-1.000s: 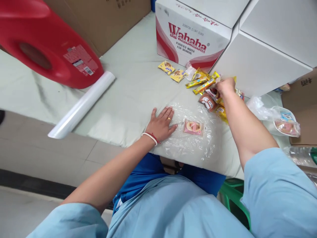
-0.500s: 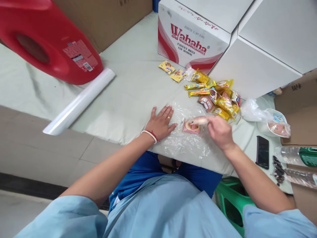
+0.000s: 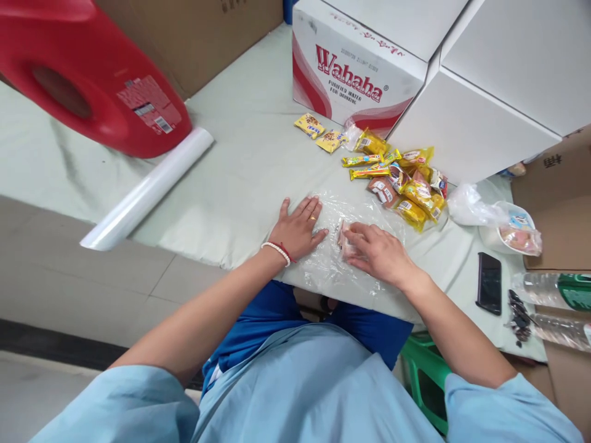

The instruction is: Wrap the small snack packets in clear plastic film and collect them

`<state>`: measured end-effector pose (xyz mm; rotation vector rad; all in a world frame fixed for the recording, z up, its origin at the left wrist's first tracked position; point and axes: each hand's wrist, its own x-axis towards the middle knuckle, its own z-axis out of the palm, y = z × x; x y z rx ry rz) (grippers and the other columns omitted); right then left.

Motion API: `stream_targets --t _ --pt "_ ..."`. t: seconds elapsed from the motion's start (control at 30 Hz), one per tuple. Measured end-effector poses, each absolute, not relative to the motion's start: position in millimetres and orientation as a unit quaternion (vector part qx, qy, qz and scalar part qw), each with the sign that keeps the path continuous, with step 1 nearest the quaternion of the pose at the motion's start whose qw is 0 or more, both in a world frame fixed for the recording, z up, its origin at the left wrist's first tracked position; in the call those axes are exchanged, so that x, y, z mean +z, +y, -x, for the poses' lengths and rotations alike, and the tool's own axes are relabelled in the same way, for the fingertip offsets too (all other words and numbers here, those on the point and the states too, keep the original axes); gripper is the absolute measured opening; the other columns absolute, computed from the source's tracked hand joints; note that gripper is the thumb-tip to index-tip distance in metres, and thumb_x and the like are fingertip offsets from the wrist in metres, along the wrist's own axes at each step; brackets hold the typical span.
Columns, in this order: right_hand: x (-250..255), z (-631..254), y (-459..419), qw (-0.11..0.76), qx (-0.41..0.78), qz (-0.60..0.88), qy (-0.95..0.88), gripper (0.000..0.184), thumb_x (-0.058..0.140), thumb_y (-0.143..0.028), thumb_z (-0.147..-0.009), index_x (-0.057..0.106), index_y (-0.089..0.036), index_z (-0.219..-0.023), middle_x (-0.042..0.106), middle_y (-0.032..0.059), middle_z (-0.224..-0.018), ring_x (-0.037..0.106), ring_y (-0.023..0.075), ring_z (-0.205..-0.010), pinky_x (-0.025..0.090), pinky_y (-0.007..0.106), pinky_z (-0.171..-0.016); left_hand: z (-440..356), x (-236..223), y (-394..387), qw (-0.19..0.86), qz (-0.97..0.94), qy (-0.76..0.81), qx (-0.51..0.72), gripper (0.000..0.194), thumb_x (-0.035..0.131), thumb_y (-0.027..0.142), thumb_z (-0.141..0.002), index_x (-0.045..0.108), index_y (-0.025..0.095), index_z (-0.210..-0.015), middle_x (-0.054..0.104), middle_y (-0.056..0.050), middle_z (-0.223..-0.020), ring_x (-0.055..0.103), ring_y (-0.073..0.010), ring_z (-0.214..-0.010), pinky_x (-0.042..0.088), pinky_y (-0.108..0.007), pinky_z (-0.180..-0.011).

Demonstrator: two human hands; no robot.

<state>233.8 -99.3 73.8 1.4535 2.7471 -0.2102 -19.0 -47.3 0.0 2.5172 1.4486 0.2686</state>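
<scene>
Across the pale, cloth-covered surface [image 3: 240,178], we rest our left hand [image 3: 298,232] flat, fingers spread, at the edge of the clear plastic film [image 3: 323,271], while our right hand [image 3: 381,251] closes its fingers over a pink snack packet [image 3: 343,235] on that film. We judge the step in hand to be placing the packet, and the next move to call for gently loosening that grip without dragging the film. Beyond, yellow-wrapped snacks [image 3: 422,198] lie near a Wahaha water carton [image 3: 348,80], a white roll [image 3: 150,189] just beside a red jug [image 3: 152,107] leftward.
</scene>
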Motion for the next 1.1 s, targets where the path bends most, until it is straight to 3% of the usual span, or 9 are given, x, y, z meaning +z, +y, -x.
stream_targets --t 0.07,0.17,0.3,0.37,0.5,0.63,0.83,1.1 --pt "69 -231 -98 0.034 -0.054 -0.457 0.887 0.056 0.064 -0.039 -0.101 0.055 -0.026 -0.155 0.063 0.0134 -0.151 0.064 0.0339 -0.122 0.06 0.049 -0.092 19 1 -48 0.115 -0.857 0.495 0.089 0.072 0.031 0.053 -0.109 0.03 0.015 -0.17 0.028 -0.015 -0.177 0.026 -0.0306 -0.166 0.004 -0.067 -0.133" --pt "64 -237 -100 -0.008 -0.037 -0.471 0.881 0.045 0.054 -0.032 -0.105 0.063 -0.023 -0.148 0.067 0.0142 -0.145 0.066 0.032 -0.12 0.06 0.047 -0.094 19 2 -48 0.119 -0.857 0.495 0.084 0.072 0.029 0.054 -0.109 0.03 0.015 -0.169 0.028 -0.015 -0.177 0.025 -0.0294 -0.166 0.004 -0.067 -0.133" --pt "70 -245 -92 -0.123 -0.064 -0.511 0.849 0.044 0.054 -0.04 -0.105 0.065 -0.024 -0.145 0.068 0.0141 -0.142 0.066 0.0313 -0.128 0.056 0.05 -0.108 20 0 -47 0.118 -0.857 0.494 0.087 0.072 0.03 0.054 -0.109 0.029 0.016 -0.17 0.028 -0.014 -0.177 0.025 -0.0295 -0.166 0.004 -0.067 -0.133" --pt "74 -242 -83 -0.134 -0.087 -0.523 0.837 0.046 0.055 -0.043 -0.105 0.063 -0.025 -0.146 0.066 0.0128 -0.144 0.063 0.031 -0.133 0.054 0.05 -0.112 20 -1 -47 0.116 -0.857 0.493 0.09 0.072 0.031 0.054 -0.109 0.028 0.017 -0.17 0.027 -0.015 -0.178 0.025 -0.031 -0.166 0.004 -0.067 -0.133" --pt "75 -226 -67 -0.009 -0.145 -0.517 0.844 0.059 0.066 -0.041 -0.099 0.054 -0.028 -0.156 0.065 0.0113 -0.147 0.064 0.0317 -0.13 0.058 0.045 -0.101 19 0 -48 0.115 -0.857 0.494 0.089 0.072 0.031 0.054 -0.109 0.027 0.016 -0.171 0.027 -0.015 -0.178 0.025 -0.0322 -0.166 0.004 -0.068 -0.133" --pt "73 -214 -62 0.081 -0.115 -0.524 0.84 0.072 0.072 -0.035 -0.094 0.047 -0.027 -0.161 0.066 0.0131 -0.141 0.065 0.034 -0.124 0.058 0.041 -0.087 19 1 -48 0.119 -0.858 0.492 0.088 0.072 0.03 0.053 -0.109 0.028 0.016 -0.17 0.027 -0.014 -0.177 0.025 -0.0307 -0.166 0.003 -0.067 -0.134" --pt "73 -215 -72 0.09 -0.068 -0.486 0.867 0.065 0.065 -0.022 -0.093 0.052 -0.027 -0.157 0.066 0.0127 -0.142 0.064 0.0328 -0.123 0.057 0.042 -0.089 20 0 -49 0.12 -0.857 0.492 0.093 0.072 0.03 0.053 -0.109 0.029 0.014 -0.169 0.027 -0.015 -0.178 0.025 -0.0306 -0.166 0.003 -0.068 -0.133" --pt "66 -210 -73 0.073 -0.09 -0.52 0.846 0.066 0.067 -0.037 -0.099 0.048 -0.026 -0.162 0.063 0.015 -0.147 0.062 0.036 -0.129 0.06 0.048 -0.095 23 0 -46 0.124 -0.857 0.49 0.097 0.069 0.031 0.051 -0.11 0.029 0.017 -0.169 0.027 -0.016 -0.177 0.028 -0.0307 -0.165 0.008 -0.07 -0.132"
